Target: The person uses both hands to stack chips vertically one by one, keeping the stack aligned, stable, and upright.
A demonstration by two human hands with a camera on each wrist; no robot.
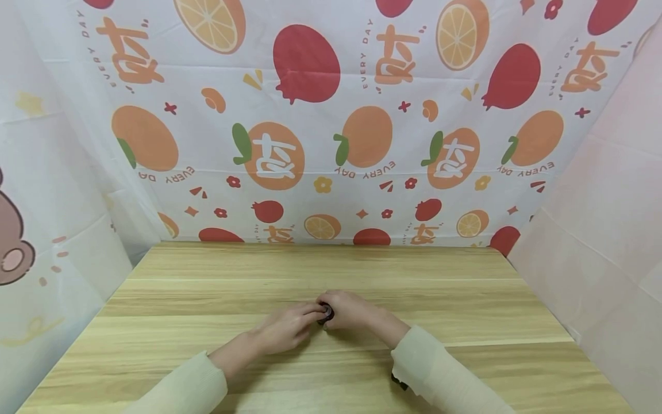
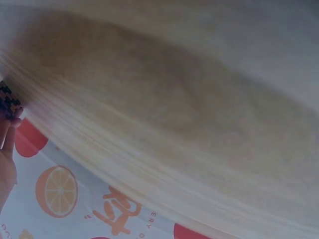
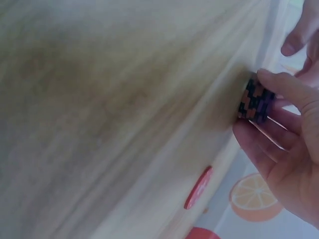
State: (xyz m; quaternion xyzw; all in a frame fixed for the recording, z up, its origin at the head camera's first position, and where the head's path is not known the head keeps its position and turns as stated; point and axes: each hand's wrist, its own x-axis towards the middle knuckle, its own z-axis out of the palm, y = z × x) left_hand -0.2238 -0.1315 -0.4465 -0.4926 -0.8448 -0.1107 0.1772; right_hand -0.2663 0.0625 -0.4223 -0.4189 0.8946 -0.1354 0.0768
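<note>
A small stack of dark chips (image 3: 256, 102) with orange and purple edge marks stands at the middle of the wooden table. My right hand (image 1: 349, 310) grips it, thumb on the near side and fingers on the far side. My left hand (image 1: 284, 328) comes in from the left, its fingertips at the stack's top in the head view. In the right wrist view the left hand (image 3: 301, 42) shows only in part, its thumb apart from the stack. A piece of the stack (image 2: 9, 102) appears at the left wrist view's left edge, with fingers beside it.
A flat red disc (image 3: 198, 188) with pale marks lies on the table in the right wrist view. The wooden table (image 1: 207, 276) meets a fruit-print curtain (image 1: 320, 190) at its back edge. Pale curtains hang on both sides. A small dark object (image 1: 399, 382) shows under the right sleeve.
</note>
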